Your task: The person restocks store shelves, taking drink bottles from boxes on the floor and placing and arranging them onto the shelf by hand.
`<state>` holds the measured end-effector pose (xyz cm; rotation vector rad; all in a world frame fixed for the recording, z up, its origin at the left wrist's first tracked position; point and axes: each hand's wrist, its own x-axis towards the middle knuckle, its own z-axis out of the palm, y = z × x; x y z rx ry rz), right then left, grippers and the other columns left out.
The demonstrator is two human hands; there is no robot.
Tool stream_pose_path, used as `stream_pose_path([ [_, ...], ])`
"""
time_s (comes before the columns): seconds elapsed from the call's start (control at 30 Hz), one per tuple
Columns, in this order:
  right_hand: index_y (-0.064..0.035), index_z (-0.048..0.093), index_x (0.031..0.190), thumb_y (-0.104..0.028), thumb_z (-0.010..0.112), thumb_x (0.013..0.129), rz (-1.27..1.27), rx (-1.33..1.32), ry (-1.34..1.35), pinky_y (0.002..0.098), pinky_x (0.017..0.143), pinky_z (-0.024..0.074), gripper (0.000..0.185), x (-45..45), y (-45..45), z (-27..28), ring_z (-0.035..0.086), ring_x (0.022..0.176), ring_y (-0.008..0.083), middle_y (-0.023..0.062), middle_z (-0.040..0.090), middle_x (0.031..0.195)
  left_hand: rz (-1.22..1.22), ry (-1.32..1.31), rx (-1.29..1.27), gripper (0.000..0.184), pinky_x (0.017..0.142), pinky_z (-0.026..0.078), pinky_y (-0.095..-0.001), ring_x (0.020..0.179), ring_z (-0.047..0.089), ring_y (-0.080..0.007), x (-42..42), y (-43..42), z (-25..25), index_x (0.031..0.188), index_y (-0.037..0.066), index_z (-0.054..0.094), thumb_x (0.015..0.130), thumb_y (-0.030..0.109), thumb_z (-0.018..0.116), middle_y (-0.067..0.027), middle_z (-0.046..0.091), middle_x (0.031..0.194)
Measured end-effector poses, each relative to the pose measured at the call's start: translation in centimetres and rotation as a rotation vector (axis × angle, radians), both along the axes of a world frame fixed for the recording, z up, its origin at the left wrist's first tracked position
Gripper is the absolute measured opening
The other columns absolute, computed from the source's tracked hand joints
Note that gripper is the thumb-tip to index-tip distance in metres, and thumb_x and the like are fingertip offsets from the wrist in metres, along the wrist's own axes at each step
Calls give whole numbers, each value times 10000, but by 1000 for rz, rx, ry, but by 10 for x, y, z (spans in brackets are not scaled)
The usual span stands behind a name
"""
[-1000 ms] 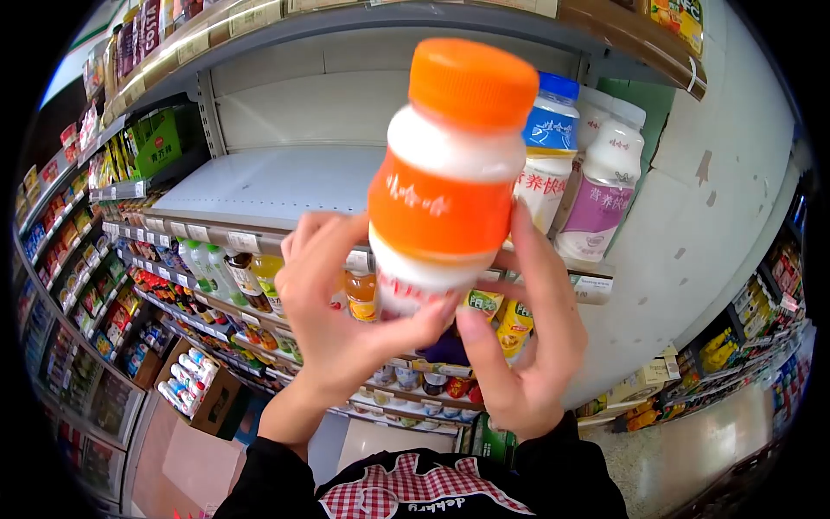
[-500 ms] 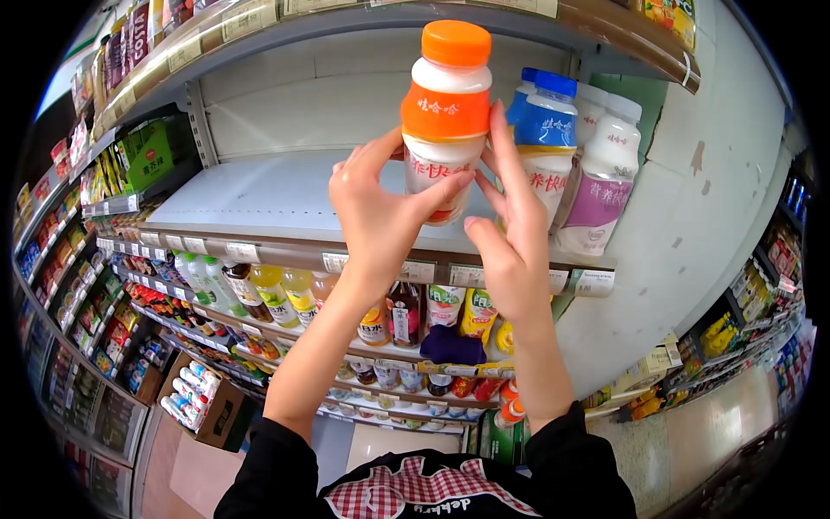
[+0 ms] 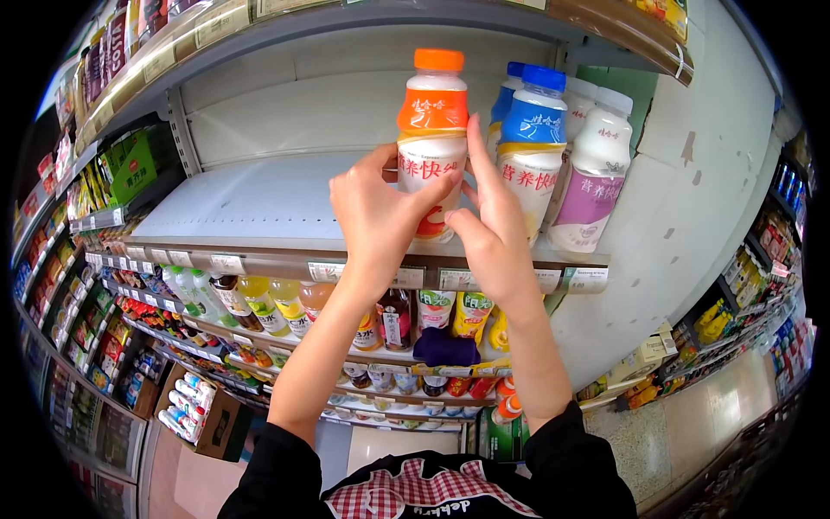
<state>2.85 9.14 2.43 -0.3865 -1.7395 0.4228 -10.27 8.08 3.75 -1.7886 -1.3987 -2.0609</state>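
Note:
An orange-capped bottle [image 3: 432,112] with an orange and white label stands upright at the front of the shelf [image 3: 251,199], between my two hands. My left hand [image 3: 372,203] is wrapped round its lower left side, the thumb across its front. On the right side, my right hand [image 3: 493,216] holds the same bottle with fingers raised along it and the thumb near its base. Just to the right stand a blue-capped bottle [image 3: 532,138], with another behind it, and a white-capped bottle with a purple label [image 3: 592,182].
Above is an upper shelf edge [image 3: 346,13]. Below, a rail with price tags [image 3: 225,262] runs over rows of drinks [image 3: 259,303]; a dark purple cloth [image 3: 445,348] lies there. A cardboard box [image 3: 220,424] of bottles sits on the floor at lower left. A wall [image 3: 692,190] rises on the right.
The orange-capped bottle has moved away from the camera, down onto the shelf beside the blue-capped bottles. Both my hands have moved forward with it, arms more stretched.

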Motion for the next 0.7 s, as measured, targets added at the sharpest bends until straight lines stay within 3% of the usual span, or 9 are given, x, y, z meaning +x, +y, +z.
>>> stream_pose_path([
  [0.23,39,274,1515,42,485,797,-173,6,-164,450,1078,389,747,5,-21,-5,493,1276,435,301,359,1509,-46,130,-96,478,669,551,-351,697,716,-272,-19,-4,-5,970,-18,702,654,286,891,-151,726,784],
  [0.33,58,302,1494,30,500,797,-285,98,-274,475,1067,402,725,11,-27,-19,500,1258,462,309,380,1489,-99,255,-263,446,669,553,-351,714,715,-262,-36,-10,-14,972,-10,697,651,229,894,-151,729,794],
  [0.37,62,310,1488,24,504,798,-269,55,-291,484,1069,401,717,13,-35,-20,503,1250,469,312,389,1481,-97,271,-351,395,690,547,-303,775,730,-202,-36,-14,-13,998,-28,698,670,101,877,-149,739,803],
  [0.57,113,325,1452,-13,524,805,-414,137,-384,527,1096,378,689,5,-40,-28,508,1246,476,363,430,1415,-12,270,-412,359,656,545,-307,712,726,-206,-27,-15,-7,911,-24,694,652,130,889,-149,734,772],
  [0.67,128,322,1445,-18,551,798,-467,137,-400,502,1046,435,701,1,-34,-25,554,1186,470,384,434,1395,55,322,-408,434,623,532,-388,689,695,-303,-23,-6,-6,851,-1,685,634,303,906,-140,704,737],
  [0.7,130,320,1443,-20,562,795,-485,119,-421,492,1021,457,708,1,-32,-23,570,1163,464,386,435,1391,61,342,-411,431,623,528,-397,691,689,-317,-22,-3,-4,839,-4,679,635,301,905,-144,697,731],
])
